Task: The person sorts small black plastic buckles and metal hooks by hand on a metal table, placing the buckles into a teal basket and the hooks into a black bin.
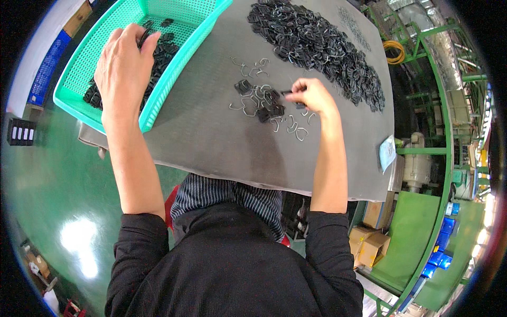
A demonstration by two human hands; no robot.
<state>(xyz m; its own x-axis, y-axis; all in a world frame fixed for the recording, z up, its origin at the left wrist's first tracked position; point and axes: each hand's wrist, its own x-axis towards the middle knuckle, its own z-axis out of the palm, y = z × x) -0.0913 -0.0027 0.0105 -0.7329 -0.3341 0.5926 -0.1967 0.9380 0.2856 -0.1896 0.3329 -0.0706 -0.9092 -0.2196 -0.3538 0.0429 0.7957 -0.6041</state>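
Observation:
My left hand [120, 71] is over the green plastic basket [182, 74], its thumb and fingers closed on a small black piece [143, 38]. Below it in the basket lie many small black parts [166, 48]. At the table's middle, my right hand [317, 96] pinches a small black part [287, 93], partly covered by the fingers. Just left of that hand is a small heap of black clips [263, 113] mixed with bent metal wire hooks [248, 104]. A few more loose hooks [299, 132] lie around the heap.
A large pile of black clips with wire hooks [317, 45] covers the far right of the grey-covered table [211, 142]. Small metal bits [354, 26] are scattered beyond it. A light blue face mask [387, 153] is at the right edge. Cardboard boxes [372, 248] stand below on the right.

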